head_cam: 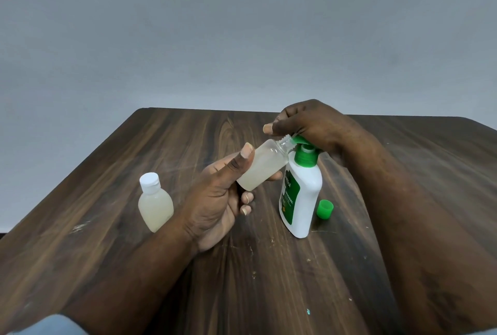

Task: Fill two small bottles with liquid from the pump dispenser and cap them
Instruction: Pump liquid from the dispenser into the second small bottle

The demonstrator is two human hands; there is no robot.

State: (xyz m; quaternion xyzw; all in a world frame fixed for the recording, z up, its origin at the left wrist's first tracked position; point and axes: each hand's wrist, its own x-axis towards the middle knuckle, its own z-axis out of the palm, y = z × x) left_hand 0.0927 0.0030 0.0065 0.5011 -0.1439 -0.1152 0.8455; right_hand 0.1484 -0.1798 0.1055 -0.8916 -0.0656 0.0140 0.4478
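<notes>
Left hand: the left hand (215, 200) grips the open small bottle (265, 166), thumb pressed flat along its upper side and fingers wrapped beneath; the two lowest fingers curl loosely under the base.
Right hand: the right hand (314, 127) sits on top of the pump dispenser (306, 200), fingers curled down over the green pump head, thumb tip jutting out to the left.
Hands together: close, meeting at the nozzle, each clamped on its own thing.
Open small bottle: translucent, frosted plastic, round-shouldered, with a bare threaded neck; held off the table and tilted so its mouth touches the green spout. Cloudy, pale liquid fills most of the body.
Pump dispenser: glossy white plastic, flattened oval body with a green label and green ribbed collar, standing on the table.
Green cap: the small, smooth green cap (325, 209) lies tipped on its side just beside the dispenser's right flank.
Capped small bottle: the capped small bottle (155, 205) stands upright to the left of the left wrist, with the same cloudy fill and a white flip-top lid.
Table: the table (188, 140) is dark wood-grain laminate, streaked, with pale scuffs and specks.
Wall: the wall (242, 38) is plain matte grey.
Sleeve: the edge of a blue-grey sleeve (53, 325) shows at the bottom left corner.
</notes>
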